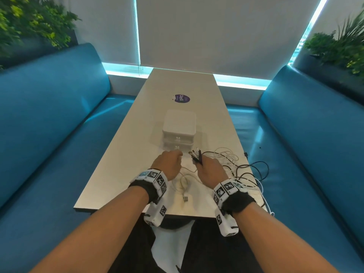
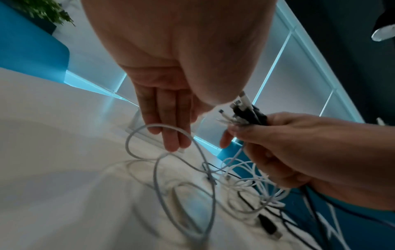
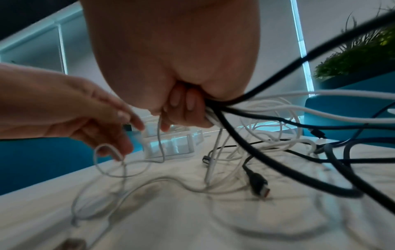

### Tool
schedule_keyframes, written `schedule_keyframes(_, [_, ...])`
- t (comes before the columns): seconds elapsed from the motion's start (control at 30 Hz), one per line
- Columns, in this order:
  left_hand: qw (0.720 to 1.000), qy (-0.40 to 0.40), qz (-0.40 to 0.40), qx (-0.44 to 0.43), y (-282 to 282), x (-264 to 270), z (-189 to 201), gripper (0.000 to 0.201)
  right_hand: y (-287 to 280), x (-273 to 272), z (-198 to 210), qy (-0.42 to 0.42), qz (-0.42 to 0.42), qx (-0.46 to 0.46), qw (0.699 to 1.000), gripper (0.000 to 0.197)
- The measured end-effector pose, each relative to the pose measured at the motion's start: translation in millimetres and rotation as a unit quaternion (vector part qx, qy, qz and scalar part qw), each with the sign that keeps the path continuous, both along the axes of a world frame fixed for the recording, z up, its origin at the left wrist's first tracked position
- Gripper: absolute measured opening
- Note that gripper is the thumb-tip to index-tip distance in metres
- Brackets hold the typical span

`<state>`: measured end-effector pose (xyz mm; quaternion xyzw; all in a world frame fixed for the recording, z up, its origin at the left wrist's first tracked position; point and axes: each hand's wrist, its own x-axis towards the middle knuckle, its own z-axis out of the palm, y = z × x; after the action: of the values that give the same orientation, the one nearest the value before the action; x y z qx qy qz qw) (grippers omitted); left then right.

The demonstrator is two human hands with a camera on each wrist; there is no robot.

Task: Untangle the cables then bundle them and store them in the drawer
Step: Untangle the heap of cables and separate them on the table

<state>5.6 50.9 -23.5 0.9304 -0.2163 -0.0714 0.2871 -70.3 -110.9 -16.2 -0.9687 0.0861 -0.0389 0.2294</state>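
While the right hand (image 1: 210, 170) grips cables (image 1: 232, 160), the left hand (image 1: 167, 164) hangs slack over the white table (image 1: 122, 164) between blue benches (image 1: 49, 125).

A long pale table (image 1: 126, 146) carries a white drawer box (image 1: 179, 131) at its middle, a round purple sticker (image 1: 182, 98) beyond, and loose white and black cables (image 1: 232, 164) near its front right edge.

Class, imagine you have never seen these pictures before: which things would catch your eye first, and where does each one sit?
First, the right hand gripping a fistful of black and white cable ends above the near end of the table. Next, the loose tangle of cables spilling toward the table's right edge, while the left hand reaches over a white cable loop. Just beyond the hands stands a small white drawer unit.
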Motion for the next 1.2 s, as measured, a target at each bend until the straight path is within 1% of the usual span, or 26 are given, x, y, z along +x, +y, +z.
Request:
schedule_keyframes(0.07, [0.997,-0.016,0.010,-0.073,-9,-5,6,0.031,4,-2,3,-0.017,0.017,0.027,0.999,0.027])
schedule_keyframes(0.13, [0.983,-0.001,0.013,-0.183,-16,-11,14,0.029,7,-5,7,-0.023,0.029,0.050,0.998,0.022])
schedule_keyframes(0.17, [0.974,0.008,0.002,-0.228,-18,-14,17,0.029,8,-6,7,-0.023,0.036,0.060,0.997,0.019])
schedule_keyframes(0.2, [0.968,0.012,-0.020,-0.248,-19,-18,20,0.030,9,-7,7,-0.022,0.046,0.067,0.996,0.016])
schedule_keyframes(0.23, [0.969,0.007,-0.047,-0.241,-20,-21,20,0.035,9,-8,6,-0.019,0.056,0.072,0.996,0.014])
schedule_keyframes(0.3, [0.982,-0.013,-0.069,-0.176,-20,-23,20,0.048,10,-8,6,-0.001,0.073,0.074,0.995,0.016])
schedule_keyframes(0.33, [0.987,-0.029,-0.064,-0.143,-19,-22,19,0.046,10,-8,7,0.016,0.076,0.076,0.994,0.018])
schedule_keyframes(0.4, [0.990,-0.066,-0.044,-0.115,-19,-20,17,0.030,13,-7,10,0.041,0.078,0.089,0.992,0.022])
schedule_keyframes(0.43, [0.990,-0.075,-0.037,-0.115,-18,-18,16,0.026,14,-6,12,0.048,0.079,0.097,0.991,0.024])
schedule_keyframes(0.5, [0.989,-0.078,-0.035,-0.123,-17,-17,15,0.027,16,-6,14,0.048,0.085,0.107,0.990,0.022])
schedule_keyframes(0.57, [0.988,-0.065,-0.033,-0.135,-16,-17,14,0.025,17,-4,14,0.049,0.086,0.114,0.989,0.016])
schedule_keyframes(0.63, [0.989,-0.037,-0.019,-0.139,-16,-17,14,0.021,18,-3,13,0.062,0.084,0.122,0.987,0.014])
schedule_keyframes(0.77, [0.993,-0.018,0.008,-0.114,-16,-13,17,0.027,18,1,10,0.082,0.104,0.149,0.980,0.018])
schedule_keyframes(0.9, [0.994,-0.022,0.023,-0.107,-18,-11,23,0.035,20,1,14,0.062,0.129,0.184,0.972,0.003])
schedule_keyframes(0.93, [0.993,-0.018,0.030,-0.109,-17,-10,25,0.036,20,1,15,0.054,0.134,0.191,0.971,0.004])
schedule_keyframes(1.0, [0.992,-0.006,0.045,-0.120,-17,-8,28,0.034,21,2,16,0.043,0.134,0.207,0.968,0.014])
schedule_keyframes(1.07, [0.989,0.002,0.060,-0.136,-16,-7,30,0.034,20,3,17,0.036,0.134,0.217,0.966,0.017])
schedule_keyframes(1.13, [0.986,0.014,0.073,-0.152,-16,-8,31,0.034,19,4,19,0.032,0.142,0.202,0.969,0.019])
schedule_keyframes(1.2, [0.985,0.026,0.068,-0.154,-17,-10,30,0.034,19,5,20,0.050,0.153,0.163,0.973,0.020])
